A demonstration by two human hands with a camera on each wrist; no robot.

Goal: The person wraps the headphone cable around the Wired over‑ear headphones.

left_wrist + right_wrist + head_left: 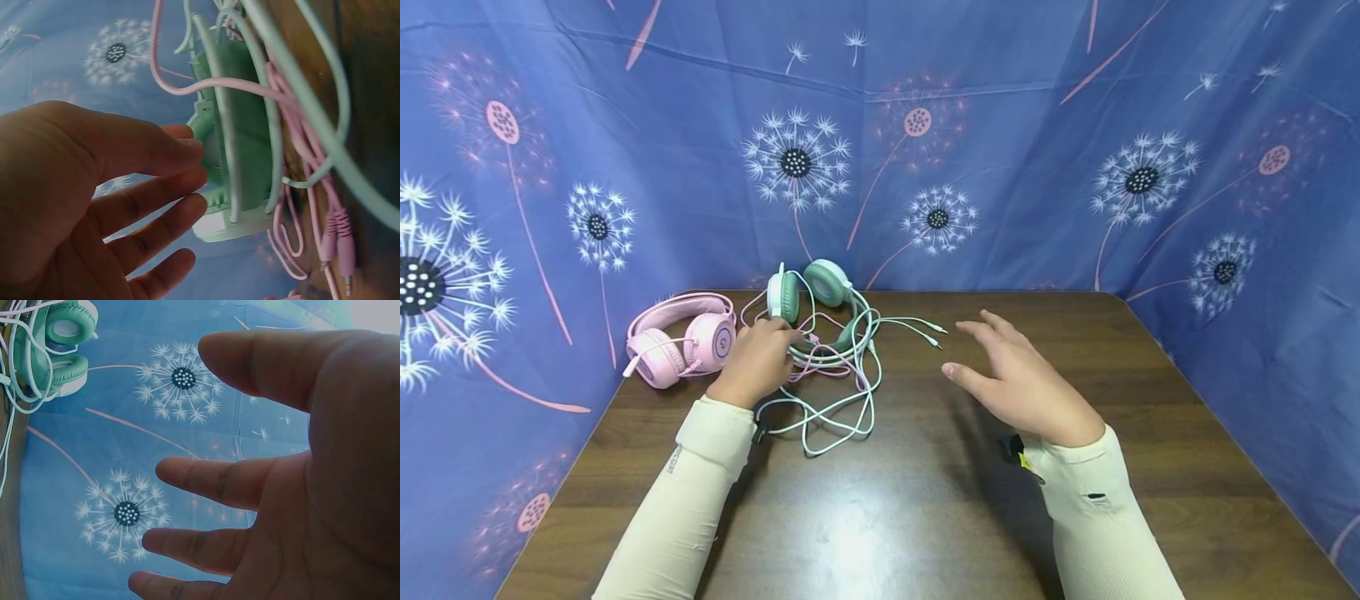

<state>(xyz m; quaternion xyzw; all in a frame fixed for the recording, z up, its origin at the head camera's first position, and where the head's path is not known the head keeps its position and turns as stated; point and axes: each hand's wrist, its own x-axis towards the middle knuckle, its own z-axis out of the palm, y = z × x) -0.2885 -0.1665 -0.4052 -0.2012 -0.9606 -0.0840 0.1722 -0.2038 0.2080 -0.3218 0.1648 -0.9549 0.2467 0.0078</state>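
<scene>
My left hand (758, 354) is over the near side of a mint green headset (826, 283), with its fingers loosely bent. In the left wrist view its thumb and index fingertips overlap in front of the green ear pad, and nothing shows between them. Pink cable (300, 131) lies tangled with the headset's pale green cable (325, 147), and two pink plugs (345, 250) hang at its end. Farther right, my right hand (1026, 379) hovers above the table, fingers spread and holding nothing. Two pale green plugs (934, 342) point toward it.
A pink headset (711, 340) with a microphone boom lies left of my left hand. Loops of pale green cable spread across the brown wooden table (910, 500). Blue cloth (1022, 192) with dandelion prints hangs behind the table and at both sides.
</scene>
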